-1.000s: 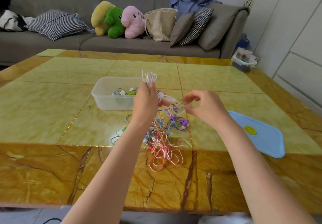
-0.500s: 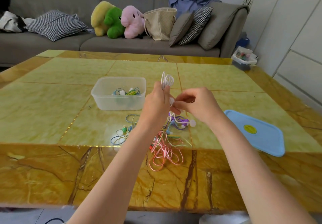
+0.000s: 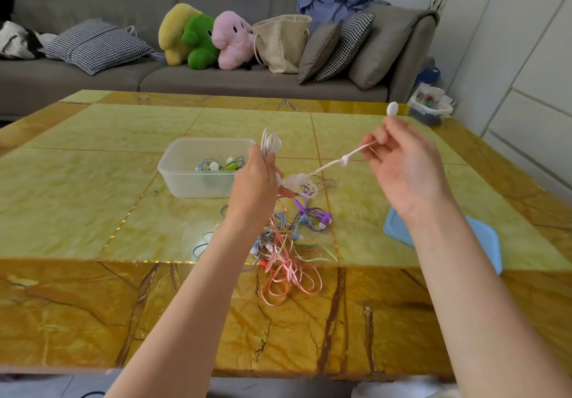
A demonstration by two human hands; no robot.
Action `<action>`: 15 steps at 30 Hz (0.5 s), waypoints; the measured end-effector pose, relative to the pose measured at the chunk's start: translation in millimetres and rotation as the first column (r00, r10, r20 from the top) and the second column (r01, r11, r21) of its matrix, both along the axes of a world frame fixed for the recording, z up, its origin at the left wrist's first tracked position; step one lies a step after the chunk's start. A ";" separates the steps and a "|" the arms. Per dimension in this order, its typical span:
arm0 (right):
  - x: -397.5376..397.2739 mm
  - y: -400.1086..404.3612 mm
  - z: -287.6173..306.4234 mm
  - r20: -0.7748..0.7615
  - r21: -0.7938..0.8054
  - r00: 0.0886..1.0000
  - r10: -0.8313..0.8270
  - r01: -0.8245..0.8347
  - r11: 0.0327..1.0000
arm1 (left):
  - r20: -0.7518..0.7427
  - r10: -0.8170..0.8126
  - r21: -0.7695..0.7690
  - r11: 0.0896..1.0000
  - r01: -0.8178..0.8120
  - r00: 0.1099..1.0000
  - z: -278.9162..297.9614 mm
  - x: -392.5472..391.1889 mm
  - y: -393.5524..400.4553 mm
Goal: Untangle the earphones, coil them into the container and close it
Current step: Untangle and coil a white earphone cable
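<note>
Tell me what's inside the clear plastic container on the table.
The clear container holds a small bundle of earphones: blue and green-yellow cords with white earbuds. The left hand covers its right corner, so anything there is hidden.

White earphones [image 3: 325, 167] stretched taut in the air, part coiled. Coloured earphones [image 3: 288, 242] lie tangled beside the open clear container [image 3: 185, 180], which holds some more; blue lid [image 3: 486, 239] lies apart.

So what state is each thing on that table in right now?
Clear plastic container: open, a few earphones inside.
Flat blue lid: off, lying on the table.
White earphone cable: knotted, stretched between both hands.
Left hand: gripping white coils.
Right hand: pinching the cable.
Coloured earphone pile: tangled.
</note>
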State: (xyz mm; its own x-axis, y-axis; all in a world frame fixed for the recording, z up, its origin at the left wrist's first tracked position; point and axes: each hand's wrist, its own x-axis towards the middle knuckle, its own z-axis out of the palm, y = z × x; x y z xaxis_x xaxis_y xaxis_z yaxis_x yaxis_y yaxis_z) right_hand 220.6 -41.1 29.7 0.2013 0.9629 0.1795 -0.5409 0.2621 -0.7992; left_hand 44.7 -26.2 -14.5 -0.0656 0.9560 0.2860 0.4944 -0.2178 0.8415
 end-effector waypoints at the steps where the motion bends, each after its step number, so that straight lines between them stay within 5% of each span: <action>1: 2.0 -0.2 -0.2 -0.021 0.013 1.000 0.004 -0.003 1.000 | -0.004 0.013 -0.002 1.000 -0.013 1.000 -0.6 -1.4 1.0; 10: -16.5 3.4 -10.3 -0.098 -0.071 0.989 0.114 -0.121 0.990 | 0.121 -0.099 -0.052 0.993 0.106 0.988 7.3 12.5 -2.3; 15: -30.3 6.0 -13.4 -0.099 -0.052 0.984 0.145 -0.151 0.987 | 0.431 -0.252 -0.203 0.909 0.365 0.866 14.5 35.8 -16.6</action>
